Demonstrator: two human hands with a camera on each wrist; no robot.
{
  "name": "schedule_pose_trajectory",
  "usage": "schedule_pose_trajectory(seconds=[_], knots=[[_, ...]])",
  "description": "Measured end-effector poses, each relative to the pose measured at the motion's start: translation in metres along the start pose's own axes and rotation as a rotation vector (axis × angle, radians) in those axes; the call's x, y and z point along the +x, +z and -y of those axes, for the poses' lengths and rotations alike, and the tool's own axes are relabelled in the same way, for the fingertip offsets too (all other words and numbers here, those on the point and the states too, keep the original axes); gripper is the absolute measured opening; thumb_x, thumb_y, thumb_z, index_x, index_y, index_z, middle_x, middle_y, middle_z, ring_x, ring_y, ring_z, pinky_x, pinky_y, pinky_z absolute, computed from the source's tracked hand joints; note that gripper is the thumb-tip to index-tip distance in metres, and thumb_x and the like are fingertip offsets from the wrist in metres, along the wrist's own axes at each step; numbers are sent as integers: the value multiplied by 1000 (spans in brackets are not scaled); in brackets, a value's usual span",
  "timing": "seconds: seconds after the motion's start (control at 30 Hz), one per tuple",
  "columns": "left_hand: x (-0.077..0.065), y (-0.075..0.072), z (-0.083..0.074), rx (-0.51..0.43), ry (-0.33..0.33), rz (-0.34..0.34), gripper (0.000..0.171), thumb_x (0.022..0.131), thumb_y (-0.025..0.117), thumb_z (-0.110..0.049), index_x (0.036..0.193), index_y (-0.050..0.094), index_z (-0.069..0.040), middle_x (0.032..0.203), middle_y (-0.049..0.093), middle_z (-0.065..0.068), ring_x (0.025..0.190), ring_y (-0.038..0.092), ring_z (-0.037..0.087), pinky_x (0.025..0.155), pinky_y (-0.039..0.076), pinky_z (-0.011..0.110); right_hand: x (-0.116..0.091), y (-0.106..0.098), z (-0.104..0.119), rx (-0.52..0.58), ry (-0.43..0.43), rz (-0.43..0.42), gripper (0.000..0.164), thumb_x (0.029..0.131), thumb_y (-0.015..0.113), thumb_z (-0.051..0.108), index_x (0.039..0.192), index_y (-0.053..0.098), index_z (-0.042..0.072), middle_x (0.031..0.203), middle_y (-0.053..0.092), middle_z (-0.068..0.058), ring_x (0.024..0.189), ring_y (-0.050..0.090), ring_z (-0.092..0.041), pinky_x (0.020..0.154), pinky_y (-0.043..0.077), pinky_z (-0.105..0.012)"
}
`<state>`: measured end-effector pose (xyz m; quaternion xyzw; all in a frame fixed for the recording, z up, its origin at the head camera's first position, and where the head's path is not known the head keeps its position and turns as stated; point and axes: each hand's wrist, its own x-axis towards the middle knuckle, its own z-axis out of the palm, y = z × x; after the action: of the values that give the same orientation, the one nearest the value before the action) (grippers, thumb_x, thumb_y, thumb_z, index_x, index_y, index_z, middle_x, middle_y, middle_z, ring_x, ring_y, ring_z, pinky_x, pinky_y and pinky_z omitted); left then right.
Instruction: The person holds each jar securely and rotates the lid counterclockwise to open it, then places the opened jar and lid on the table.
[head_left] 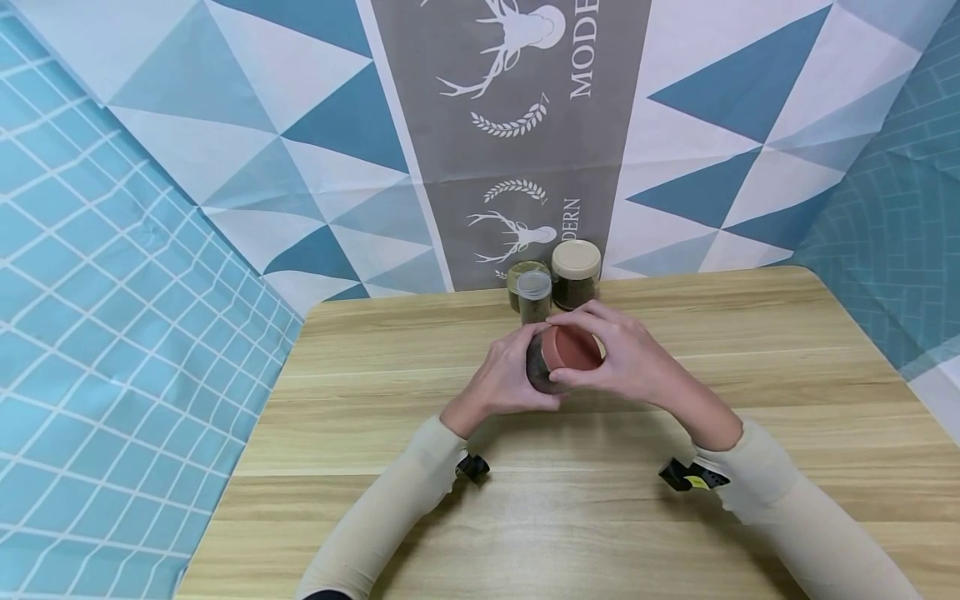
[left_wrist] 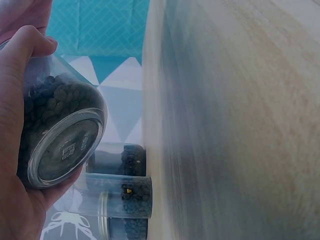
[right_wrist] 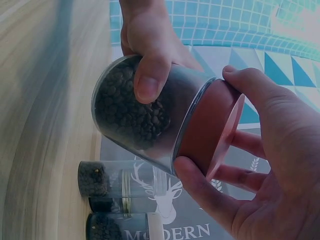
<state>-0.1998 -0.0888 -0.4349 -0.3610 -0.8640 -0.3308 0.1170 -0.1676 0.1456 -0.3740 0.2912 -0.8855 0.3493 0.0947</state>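
Note:
A clear glass jar point(right_wrist: 117, 102) of small dark pellets is held tilted above the table. My left hand point(head_left: 498, 379) grips its body, the thumb lying across the glass in the right wrist view. At the jar's mouth sits a reddish-brown lid point(right_wrist: 207, 130) with a recessed top. My right hand point(head_left: 633, 354) holds this lid by its rim between thumb and fingers. The jar's round base point(left_wrist: 70, 147) faces the left wrist camera. Whether the lid is tight or loose, I cannot tell.
Behind my hands, three jars stand at the wooden table's point(head_left: 360, 400) back edge: one cream-lidded point(head_left: 576, 260), one narrow with a pale cap point(head_left: 535, 287), and one with a yellowish-green lid point(head_left: 521, 271). A patterned cloth point(head_left: 315, 150) hangs right behind them.

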Motion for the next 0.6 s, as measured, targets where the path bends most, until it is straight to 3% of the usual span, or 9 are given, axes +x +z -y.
schedule_pose_trajectory(seconds=[0.37, 0.6], knots=[[0, -1, -1, 0, -1, 6, 102, 66, 102, -32, 152, 57, 1, 138, 76, 17, 117, 78, 29, 100, 68, 45, 0, -1, -1, -14, -57, -10, 62, 86, 97, 31, 143, 75, 22, 129, 73, -7, 106, 73, -25, 82, 64, -40], [-1, -2, 0, -2, -1, 10, 99, 67, 100, -31, 151, 58, 0, 135, 77, 17, 115, 78, 28, 99, 68, 42, 1, -3, -9, -41, -212, 4, 67, 83, 97, 26, 146, 74, 21, 137, 74, -6, 121, 71, -28, 88, 65, -43]])
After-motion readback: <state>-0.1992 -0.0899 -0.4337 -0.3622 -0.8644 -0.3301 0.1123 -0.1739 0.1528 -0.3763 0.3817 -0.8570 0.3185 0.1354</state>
